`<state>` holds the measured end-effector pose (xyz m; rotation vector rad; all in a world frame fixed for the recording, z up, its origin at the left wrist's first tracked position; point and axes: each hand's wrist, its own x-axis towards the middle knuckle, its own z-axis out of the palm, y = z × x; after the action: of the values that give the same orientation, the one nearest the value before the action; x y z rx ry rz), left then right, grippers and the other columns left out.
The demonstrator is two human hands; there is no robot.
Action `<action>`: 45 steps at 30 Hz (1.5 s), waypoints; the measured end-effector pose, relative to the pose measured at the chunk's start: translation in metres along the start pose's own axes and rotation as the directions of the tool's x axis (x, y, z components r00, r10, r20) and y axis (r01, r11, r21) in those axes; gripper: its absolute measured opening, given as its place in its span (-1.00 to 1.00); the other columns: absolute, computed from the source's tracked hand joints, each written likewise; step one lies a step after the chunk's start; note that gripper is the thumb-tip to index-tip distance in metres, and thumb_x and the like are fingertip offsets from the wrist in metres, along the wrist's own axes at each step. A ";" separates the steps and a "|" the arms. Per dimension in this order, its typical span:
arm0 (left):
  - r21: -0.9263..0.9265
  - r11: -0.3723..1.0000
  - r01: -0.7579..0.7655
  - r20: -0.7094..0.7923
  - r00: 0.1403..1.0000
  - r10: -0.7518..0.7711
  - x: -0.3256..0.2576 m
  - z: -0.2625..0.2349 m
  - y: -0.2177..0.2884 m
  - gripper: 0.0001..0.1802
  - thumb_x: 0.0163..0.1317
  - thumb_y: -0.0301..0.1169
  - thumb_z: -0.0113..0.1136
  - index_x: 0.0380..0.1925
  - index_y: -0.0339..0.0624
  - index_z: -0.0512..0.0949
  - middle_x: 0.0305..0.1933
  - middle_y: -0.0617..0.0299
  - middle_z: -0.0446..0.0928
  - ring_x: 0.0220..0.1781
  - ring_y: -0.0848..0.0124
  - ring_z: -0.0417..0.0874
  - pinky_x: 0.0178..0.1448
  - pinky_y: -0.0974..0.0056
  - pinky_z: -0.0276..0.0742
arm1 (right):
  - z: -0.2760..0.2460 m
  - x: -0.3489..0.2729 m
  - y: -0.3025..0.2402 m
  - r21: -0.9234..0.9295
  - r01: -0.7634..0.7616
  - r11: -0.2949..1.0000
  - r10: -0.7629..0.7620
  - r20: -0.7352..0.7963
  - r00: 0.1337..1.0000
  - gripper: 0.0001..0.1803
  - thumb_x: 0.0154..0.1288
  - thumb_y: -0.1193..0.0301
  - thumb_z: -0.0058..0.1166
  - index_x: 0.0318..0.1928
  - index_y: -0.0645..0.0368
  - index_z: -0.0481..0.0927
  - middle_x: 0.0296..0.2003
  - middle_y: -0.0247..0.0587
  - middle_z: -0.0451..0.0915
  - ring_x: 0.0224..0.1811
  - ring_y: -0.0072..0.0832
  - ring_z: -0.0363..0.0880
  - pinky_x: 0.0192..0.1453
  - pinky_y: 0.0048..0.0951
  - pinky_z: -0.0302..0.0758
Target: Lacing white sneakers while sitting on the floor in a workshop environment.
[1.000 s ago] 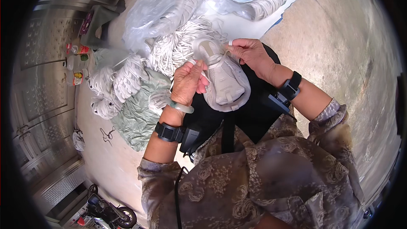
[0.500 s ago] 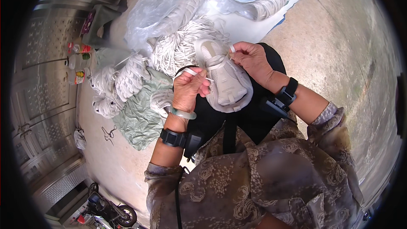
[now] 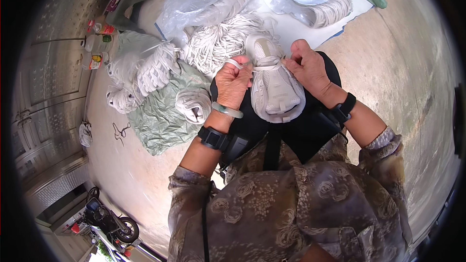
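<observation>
both hands have shifted apart, left hand (image 3: 233, 83) and right hand (image 3: 307, 68) each pinching a white lace (image 3: 264, 67) across the pale shoe (image 3: 276, 92).

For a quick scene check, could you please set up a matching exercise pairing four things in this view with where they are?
Things:
1. shoe
2. scissors
3. bangle
4. bottles

Places:
A. left wrist
B. lap, between both hands
C. bare ground beside the green cloth
D. by the metal door

Pairs: 1-B, 2-C, 3-A, 4-D
</observation>
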<state>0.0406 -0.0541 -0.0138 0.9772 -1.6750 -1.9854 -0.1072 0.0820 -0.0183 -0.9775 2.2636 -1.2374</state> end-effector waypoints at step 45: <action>0.756 0.378 -0.534 0.311 0.802 0.510 -0.009 0.012 0.019 -0.61 -0.13 -0.32 0.20 -0.33 -0.28 0.33 -0.57 -0.03 0.50 -0.39 0.04 0.58 -0.30 0.04 0.45 | 0.007 0.007 -0.036 -0.196 0.611 0.767 -0.554 0.276 0.785 -0.85 -0.13 0.56 0.07 -0.45 0.07 0.55 -0.51 -0.35 0.46 -0.40 -0.35 0.44 -0.24 -0.34 0.23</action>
<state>0.0358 -0.0442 0.0072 0.4890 -2.5866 -0.7184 -0.0931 0.0593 0.0083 -1.9426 2.0590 -0.9719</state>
